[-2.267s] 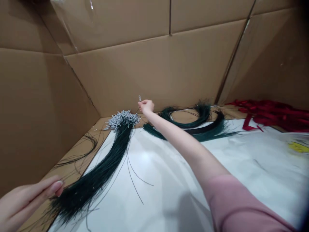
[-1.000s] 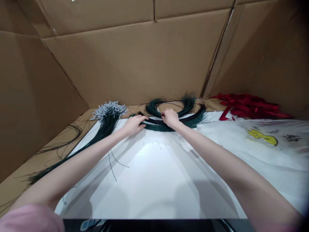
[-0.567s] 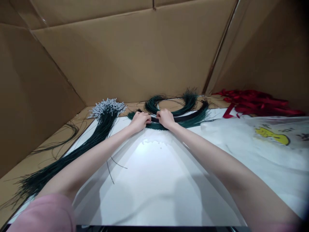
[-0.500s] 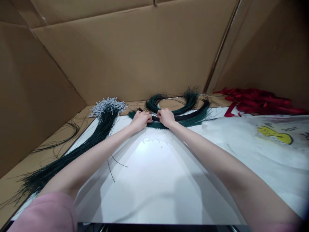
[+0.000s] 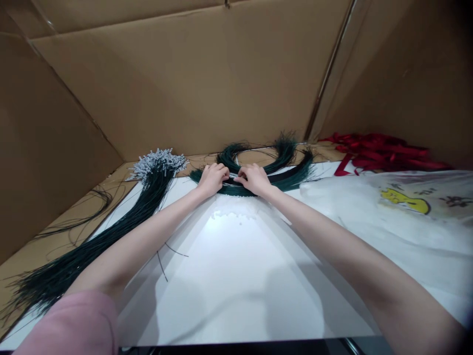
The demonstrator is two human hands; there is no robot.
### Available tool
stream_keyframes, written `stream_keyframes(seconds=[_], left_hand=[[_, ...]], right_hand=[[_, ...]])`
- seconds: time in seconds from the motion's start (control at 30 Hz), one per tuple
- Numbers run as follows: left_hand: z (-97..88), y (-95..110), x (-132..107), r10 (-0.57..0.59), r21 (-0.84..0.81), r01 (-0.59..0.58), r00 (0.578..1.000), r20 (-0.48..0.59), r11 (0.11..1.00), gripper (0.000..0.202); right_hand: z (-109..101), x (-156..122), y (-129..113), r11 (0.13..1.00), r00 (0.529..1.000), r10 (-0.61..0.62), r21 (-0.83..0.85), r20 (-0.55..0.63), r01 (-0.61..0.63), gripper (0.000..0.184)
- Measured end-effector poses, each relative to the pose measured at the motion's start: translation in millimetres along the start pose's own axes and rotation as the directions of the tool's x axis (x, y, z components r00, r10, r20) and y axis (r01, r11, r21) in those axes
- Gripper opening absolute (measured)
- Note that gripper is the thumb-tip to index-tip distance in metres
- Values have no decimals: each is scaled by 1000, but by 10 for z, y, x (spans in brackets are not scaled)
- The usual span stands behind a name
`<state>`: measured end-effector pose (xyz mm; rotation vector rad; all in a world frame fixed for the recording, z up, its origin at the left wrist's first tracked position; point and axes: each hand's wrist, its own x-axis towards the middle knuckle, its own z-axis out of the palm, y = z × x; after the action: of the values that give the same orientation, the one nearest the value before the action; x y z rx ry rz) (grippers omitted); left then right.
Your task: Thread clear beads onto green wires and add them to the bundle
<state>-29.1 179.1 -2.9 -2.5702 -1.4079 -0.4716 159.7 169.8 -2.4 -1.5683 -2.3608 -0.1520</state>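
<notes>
The hands (image 5: 212, 178) (image 5: 255, 178) hide part of the green bundle (image 5: 240, 190).

Soft, cool light falls brightest on the smooth white tabletop (image 5: 221, 276), peaking in a pale glare patch at mid-frame. Broad, soft-edged shadows grey its lower part on both sides. The plain brown cardboard walls (image 5: 192, 88) are dimmer, moderately lit at upper centre and dark at far left and upper right, with a small glint at upper left. Black vignetting eats the right edge. Wide-angle stretch enlarges the lower corners. Dark lettering on the cloudy white plastic bag (image 5: 351, 212) smears at far right; the curved dark green wire bundle (image 5: 240, 191) blurs into near-black strands.
</notes>
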Motion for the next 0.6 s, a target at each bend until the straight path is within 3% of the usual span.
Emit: stream_keyframes(seconds=[0.3, 0.43, 0.6], left_hand=[[27, -77, 151, 74, -101, -65, 994, 78, 993, 30], [92, 32, 333, 132, -131, -120, 987, 87, 984, 25], [235, 221, 543, 183, -112, -170, 975, 122, 979, 33]], right_hand=[[-125, -269, 250, 998, 1000, -26, -58, -12, 25, 30], [-144, -424, 178, 994, 995, -92, -62, -42, 89, 28], [-144, -616, 95, 994, 993, -104, -42, -60, 102, 25]])
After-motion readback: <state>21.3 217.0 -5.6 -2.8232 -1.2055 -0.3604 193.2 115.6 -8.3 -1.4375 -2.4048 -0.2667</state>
